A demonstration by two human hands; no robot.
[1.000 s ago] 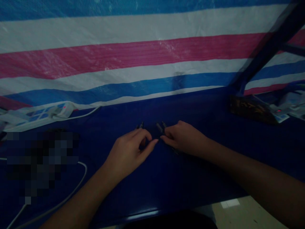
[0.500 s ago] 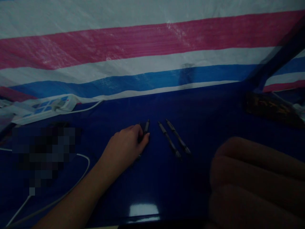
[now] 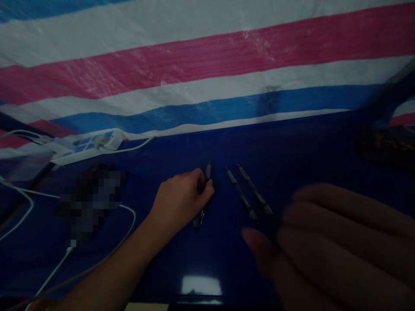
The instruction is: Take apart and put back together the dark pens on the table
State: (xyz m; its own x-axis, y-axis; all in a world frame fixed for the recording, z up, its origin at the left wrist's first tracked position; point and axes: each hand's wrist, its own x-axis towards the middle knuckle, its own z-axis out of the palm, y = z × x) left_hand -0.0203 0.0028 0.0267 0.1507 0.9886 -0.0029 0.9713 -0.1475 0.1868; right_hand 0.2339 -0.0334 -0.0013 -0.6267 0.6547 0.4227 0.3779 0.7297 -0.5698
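My left hand [image 3: 183, 196] rests low over the blue tabletop [image 3: 233, 263], its thumb and fingers closed round a dark pen [image 3: 208, 169]. The pen's grey upper part and its lower end show on either side of the hand; the middle is hidden. Just to the right, two similar pens lie side by side and slanted: a nearer dark pen [image 3: 241, 193] and a farther dark pen [image 3: 254, 188]. Close to the camera, my right hand [image 3: 333, 246] hovers at the lower right, dim and blurred, with fingers stretched and thumb apart. Nothing shows in it.
A white power strip [image 3: 94, 144] with plugs and cables lies at the back left. In front of it is a pixelated dark object [image 3: 94, 203] with a white cable [image 3: 53, 274]. A dark patterned object [image 3: 385, 144] sits at the right. Striped sheeting [image 3: 207, 56] hangs behind.
The view has turned left, so everything sits farther right. More of the held pen's lower end shows under my left hand. My right thumb has come into view, apart from the fingers.
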